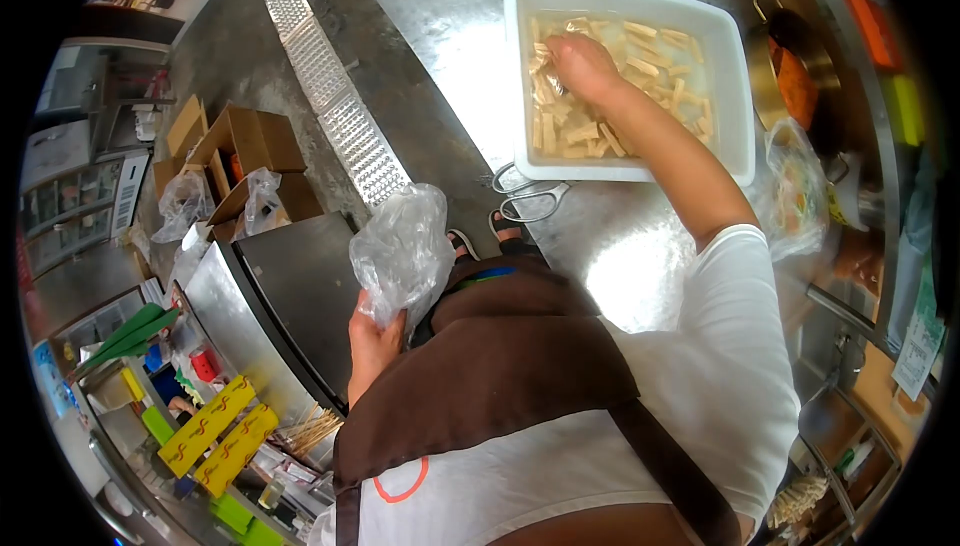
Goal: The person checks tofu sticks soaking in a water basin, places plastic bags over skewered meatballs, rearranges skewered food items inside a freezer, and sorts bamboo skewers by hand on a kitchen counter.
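Note:
A white rectangular tub (pixel 745 136) stands on the steel counter at the upper right, filled with water and several pale cut strips (pixel 660 56). My right hand (pixel 582 64) reaches into the tub, fingers closed among the strips near its left side; what it grips is not distinct. My left hand (pixel 372 338) is held low by my brown apron, closed on a crumpled clear plastic bag (pixel 405 246) that stands up above the fist.
Scissors (pixel 527 196) lie on the counter just below the tub. A plastic bag with food (pixel 797 191) and a metal pot (pixel 795 71) sit to the right. At left are cardboard boxes (pixel 240 151), a steel cabinet (pixel 285 296) and a floor drain grate (pixel 335 96).

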A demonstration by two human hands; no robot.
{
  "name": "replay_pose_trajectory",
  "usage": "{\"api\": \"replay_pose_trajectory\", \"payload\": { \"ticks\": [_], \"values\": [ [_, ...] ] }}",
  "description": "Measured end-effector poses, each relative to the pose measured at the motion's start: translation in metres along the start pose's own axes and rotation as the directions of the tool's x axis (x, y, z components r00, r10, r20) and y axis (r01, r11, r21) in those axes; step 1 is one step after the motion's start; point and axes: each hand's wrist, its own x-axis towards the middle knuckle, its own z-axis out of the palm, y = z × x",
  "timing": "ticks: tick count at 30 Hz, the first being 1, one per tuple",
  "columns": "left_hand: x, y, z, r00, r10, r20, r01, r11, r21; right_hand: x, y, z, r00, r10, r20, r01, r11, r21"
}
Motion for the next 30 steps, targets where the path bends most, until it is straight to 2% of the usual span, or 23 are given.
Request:
{"api": "replay_pose_trajectory", "payload": {
  "ticks": [4,6,7,9,11,13,14,16,17,19,20,22,23,26,29,30],
  "values": [
    [-0.004,-0.005,0.000,0.999,-0.005,-0.037,0.004,0.999,-0.033,-0.004,-0.001,0.006,0.997,-0.048,-0.063,0.054,0.995,0.084],
    [-0.006,-0.004,0.001,0.999,-0.019,-0.035,0.017,0.999,-0.050,-0.008,0.000,0.006,0.999,-0.018,0.034,0.012,0.988,0.152],
    [-0.006,-0.005,0.001,0.999,-0.036,-0.035,0.033,0.996,-0.081,-0.011,0.001,0.005,0.999,-0.004,0.035,-0.001,0.990,0.143],
    [-0.006,-0.002,0.003,0.999,-0.049,-0.022,0.047,0.992,-0.113,-0.017,-0.002,0.002,0.997,-0.064,-0.032,0.067,0.989,0.134],
    [-0.005,0.001,0.004,0.997,-0.062,-0.045,0.055,0.990,-0.130,-0.024,-0.002,-0.009,0.999,-0.035,-0.020,0.037,0.991,0.127],
    [-0.003,-0.006,0.002,0.999,-0.025,-0.038,0.021,0.996,-0.085,-0.031,0.000,-0.024,0.996,0.089,-0.029,-0.078,0.959,0.272],
    [-0.002,-0.009,0.001,0.999,0.009,-0.035,-0.010,0.999,-0.042,-0.033,0.009,-0.026,0.995,0.091,-0.030,-0.079,0.959,0.271],
    [-0.003,-0.003,0.001,0.999,-0.006,-0.032,0.004,0.998,-0.064,-0.038,0.038,-0.032,0.978,0.112,-0.176,-0.090,0.987,0.131],
    [-0.003,0.000,0.002,0.999,-0.021,-0.030,0.019,0.996,-0.084,-0.042,0.055,-0.033,0.978,0.113,-0.174,-0.091,0.987,0.130],
    [-0.002,-0.002,0.000,1.000,-0.017,-0.021,0.015,0.997,-0.074,-0.049,0.080,-0.035,0.943,0.324,-0.081,-0.320,0.946,0.054],
    [-0.002,-0.004,0.000,1.000,-0.012,-0.014,0.011,0.998,-0.063,-0.053,0.083,-0.035,0.943,0.323,-0.081,-0.319,0.946,0.054],
    [-0.001,-0.004,0.001,1.000,-0.003,-0.020,0.002,0.998,-0.062,-0.067,0.074,-0.044,0.930,0.323,0.175,-0.338,0.939,0.062],
    [-0.001,-0.004,0.001,1.000,0.006,-0.023,-0.007,0.998,-0.061,-0.073,0.067,-0.046,0.930,0.323,0.177,-0.338,0.939,0.063],
    [0.000,0.000,0.001,1.000,-0.014,-0.015,0.014,0.999,-0.033,-0.081,0.037,-0.049,0.906,0.188,0.379,-0.297,0.920,0.254],
    [0.000,0.004,0.001,1.000,-0.009,-0.011,0.009,1.000,-0.009,-0.087,-0.004,-0.059,0.881,0.158,0.447,-0.259,0.950,0.173],
    [0.000,0.003,0.001,1.000,-0.010,-0.010,0.010,1.000,-0.007,-0.089,-0.009,-0.051,0.907,0.143,0.397,-0.213,0.967,0.139]
  ]
}}
